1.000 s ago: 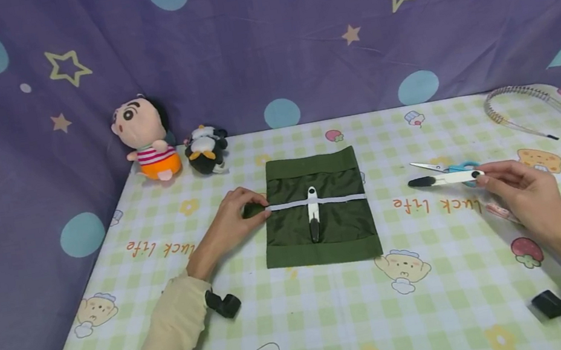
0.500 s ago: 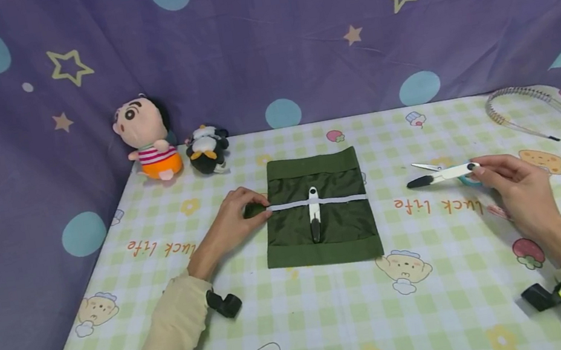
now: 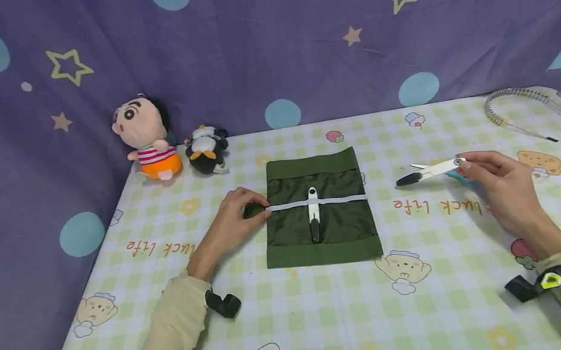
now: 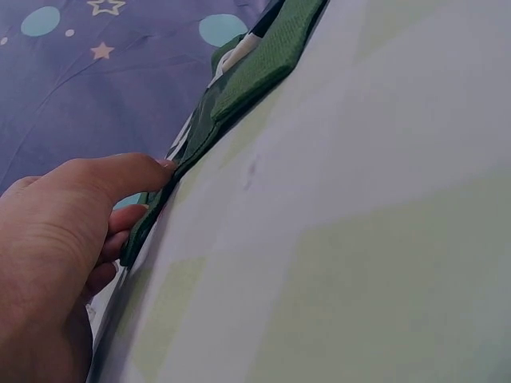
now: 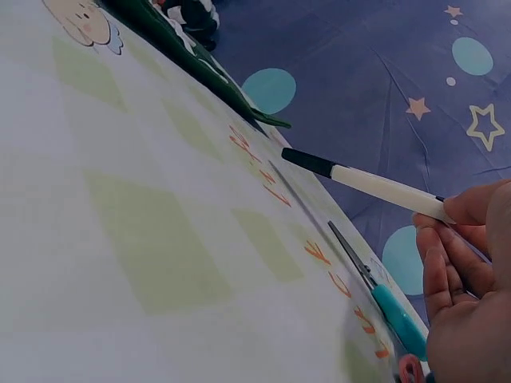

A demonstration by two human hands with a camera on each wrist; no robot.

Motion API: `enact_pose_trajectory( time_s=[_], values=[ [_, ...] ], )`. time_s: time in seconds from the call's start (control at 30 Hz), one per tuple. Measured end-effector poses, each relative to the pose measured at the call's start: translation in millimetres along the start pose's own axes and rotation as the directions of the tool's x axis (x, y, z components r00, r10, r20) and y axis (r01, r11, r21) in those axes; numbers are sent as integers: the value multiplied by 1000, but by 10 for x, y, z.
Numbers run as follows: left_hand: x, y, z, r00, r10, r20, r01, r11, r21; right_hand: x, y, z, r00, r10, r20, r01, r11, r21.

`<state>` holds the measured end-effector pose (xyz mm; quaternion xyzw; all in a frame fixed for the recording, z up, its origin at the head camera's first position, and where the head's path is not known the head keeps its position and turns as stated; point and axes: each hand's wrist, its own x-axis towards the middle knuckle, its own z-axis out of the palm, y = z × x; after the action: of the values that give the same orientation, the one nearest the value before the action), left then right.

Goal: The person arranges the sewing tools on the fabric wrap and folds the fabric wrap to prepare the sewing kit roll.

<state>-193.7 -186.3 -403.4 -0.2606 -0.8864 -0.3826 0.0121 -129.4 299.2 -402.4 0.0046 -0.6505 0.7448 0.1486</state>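
Note:
A dark green fabric organizer lies flat mid-table, crossed by a white elastic band. Under the band sits a slim white tool with a black tip pointing toward me. My left hand pinches the organizer's left tab between thumb and fingers. To the right, my right hand pinches a matching white tool by its end, raised above the table. Its black tip points left, toward the organizer. Scissors with teal handles lie below that tool, partly covered by it in the head view.
At the back left stand a plush doll and a small black-and-white plush. A beaded headband lies at the back right. Something small and pink shows beside the scissors. Behind the table's far edge hangs a purple curtain.
My right hand has moved left and slightly up with the white tool, whose hand-held end has tilted upward. My left hand and the organizer have stayed in place.

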Motion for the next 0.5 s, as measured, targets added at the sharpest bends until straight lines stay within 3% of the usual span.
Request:
enact_pose_trajectory(
  time_s=[0.3, 0.5],
  values=[
    [-1, 1, 0, 1000, -3, -1, 3, 1000, 2, 83, 10, 213, 1000, 18, 17, -20, 991, 135],
    [-6, 4, -1, 1000, -2, 0, 2, 1000, 3, 154, 40, 346, 999, 2, 33, -6, 992, 125]
  ],
)
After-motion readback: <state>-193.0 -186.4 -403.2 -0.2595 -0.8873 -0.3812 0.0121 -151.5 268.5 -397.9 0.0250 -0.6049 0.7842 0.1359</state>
